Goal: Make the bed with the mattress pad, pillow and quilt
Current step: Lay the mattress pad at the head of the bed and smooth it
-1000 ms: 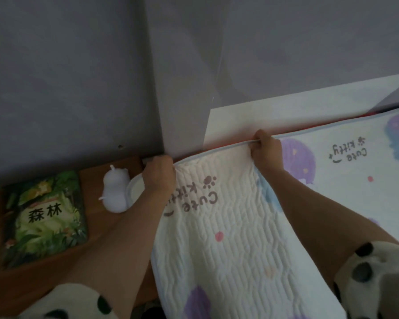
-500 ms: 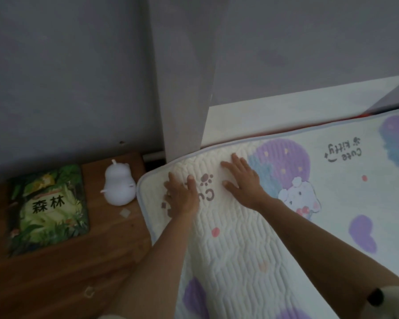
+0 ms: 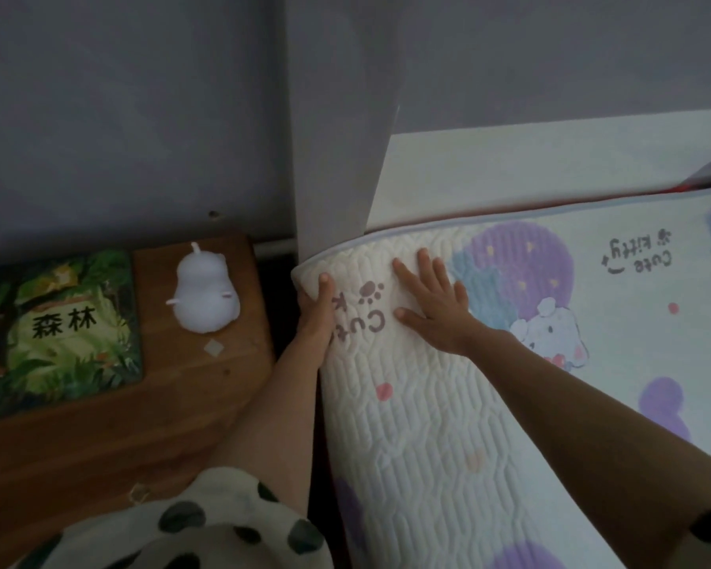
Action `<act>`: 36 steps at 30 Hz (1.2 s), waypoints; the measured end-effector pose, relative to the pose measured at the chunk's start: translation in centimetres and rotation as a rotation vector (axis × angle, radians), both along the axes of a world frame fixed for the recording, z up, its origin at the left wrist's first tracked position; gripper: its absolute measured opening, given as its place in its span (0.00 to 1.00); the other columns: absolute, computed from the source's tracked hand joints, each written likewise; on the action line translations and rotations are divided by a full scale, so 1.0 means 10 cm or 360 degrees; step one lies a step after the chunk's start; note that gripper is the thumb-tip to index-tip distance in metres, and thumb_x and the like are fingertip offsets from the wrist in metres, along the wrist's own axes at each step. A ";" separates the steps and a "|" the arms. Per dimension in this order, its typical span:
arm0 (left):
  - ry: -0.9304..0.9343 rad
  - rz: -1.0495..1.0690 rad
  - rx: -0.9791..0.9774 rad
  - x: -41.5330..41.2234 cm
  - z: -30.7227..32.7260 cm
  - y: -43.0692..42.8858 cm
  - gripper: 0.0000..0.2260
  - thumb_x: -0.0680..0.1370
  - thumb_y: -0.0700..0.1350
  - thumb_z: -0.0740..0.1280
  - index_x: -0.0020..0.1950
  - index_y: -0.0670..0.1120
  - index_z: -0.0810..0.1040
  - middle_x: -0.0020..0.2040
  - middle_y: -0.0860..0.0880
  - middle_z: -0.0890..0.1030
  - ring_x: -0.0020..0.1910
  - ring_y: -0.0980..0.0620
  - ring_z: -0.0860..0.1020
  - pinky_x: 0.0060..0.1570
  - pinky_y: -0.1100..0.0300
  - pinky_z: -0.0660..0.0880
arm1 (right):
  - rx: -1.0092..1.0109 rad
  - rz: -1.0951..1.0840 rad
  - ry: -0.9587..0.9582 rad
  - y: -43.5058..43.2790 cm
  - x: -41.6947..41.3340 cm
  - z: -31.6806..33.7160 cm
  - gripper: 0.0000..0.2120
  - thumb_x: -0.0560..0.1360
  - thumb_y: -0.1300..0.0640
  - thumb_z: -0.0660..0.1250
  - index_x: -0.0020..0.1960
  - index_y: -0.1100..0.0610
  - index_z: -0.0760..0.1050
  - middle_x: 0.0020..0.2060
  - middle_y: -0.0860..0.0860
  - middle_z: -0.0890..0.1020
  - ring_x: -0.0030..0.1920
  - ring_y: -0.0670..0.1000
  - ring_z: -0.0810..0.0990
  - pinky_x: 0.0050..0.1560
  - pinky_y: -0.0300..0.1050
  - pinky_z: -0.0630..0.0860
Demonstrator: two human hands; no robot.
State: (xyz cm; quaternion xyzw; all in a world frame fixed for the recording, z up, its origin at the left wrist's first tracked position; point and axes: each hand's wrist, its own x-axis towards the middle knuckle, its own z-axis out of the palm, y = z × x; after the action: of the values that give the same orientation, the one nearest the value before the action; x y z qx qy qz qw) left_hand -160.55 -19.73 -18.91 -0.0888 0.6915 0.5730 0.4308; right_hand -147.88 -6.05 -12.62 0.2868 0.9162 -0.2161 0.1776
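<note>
The quilted white mattress pad (image 3: 419, 404), printed with purple blobs, a cartoon animal and "Cute Kitty", lies across the bed from the centre to the right edge. My left hand (image 3: 315, 312) grips the pad's left side edge near the top corner, thumb on top and fingers tucked beneath. My right hand (image 3: 434, 299) lies flat on the pad just right of it, fingers spread and pointing toward the headboard. No pillow or quilt is in view.
A wooden bedside table (image 3: 148, 416) stands left of the bed with a green picture book (image 3: 60, 330) and a white animal figure (image 3: 206, 295). A white headboard (image 3: 551, 170) and grey wall with a jutting corner (image 3: 337, 137) close off the far side.
A second ago both hands pinched the pad's top edge against the headboard. They then flattened on the pad, and my left hand has now slid off to grip the side edge.
</note>
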 end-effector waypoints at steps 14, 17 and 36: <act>0.1282 -0.1281 -0.0705 0.61 1.30 0.91 0.24 0.82 0.46 0.54 0.76 0.39 0.56 0.78 0.41 0.53 0.76 0.42 0.52 0.72 0.51 0.55 | 0.0037 -0.0289 0.0235 0.59 0.64 0.95 0.25 0.81 0.51 0.58 0.76 0.52 0.58 0.75 0.50 0.63 0.75 0.49 0.61 0.73 0.49 0.57; 0.1498 -0.1433 -0.0518 0.80 1.42 1.18 0.19 0.81 0.43 0.55 0.72 0.39 0.64 0.76 0.42 0.60 0.75 0.45 0.56 0.71 0.53 0.58 | 0.0106 -0.0354 0.0210 0.84 0.99 1.13 0.23 0.81 0.51 0.57 0.75 0.51 0.60 0.73 0.48 0.66 0.72 0.50 0.65 0.72 0.48 0.59; 0.2313 -0.2348 0.0276 1.85 1.26 3.82 0.22 0.76 0.42 0.64 0.71 0.43 0.70 0.71 0.42 0.69 0.70 0.43 0.69 0.64 0.53 0.70 | 0.0138 -0.1882 0.0792 3.34 2.45 1.09 0.18 0.76 0.62 0.60 0.28 0.53 0.66 0.27 0.46 0.69 0.31 0.44 0.67 0.37 0.41 0.63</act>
State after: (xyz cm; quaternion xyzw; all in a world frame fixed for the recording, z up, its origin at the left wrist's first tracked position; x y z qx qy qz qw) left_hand -142.06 18.42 -6.27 0.7544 0.6235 0.1302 0.1585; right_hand -123.42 27.36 -1.72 0.6916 0.6252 -0.3005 -0.2013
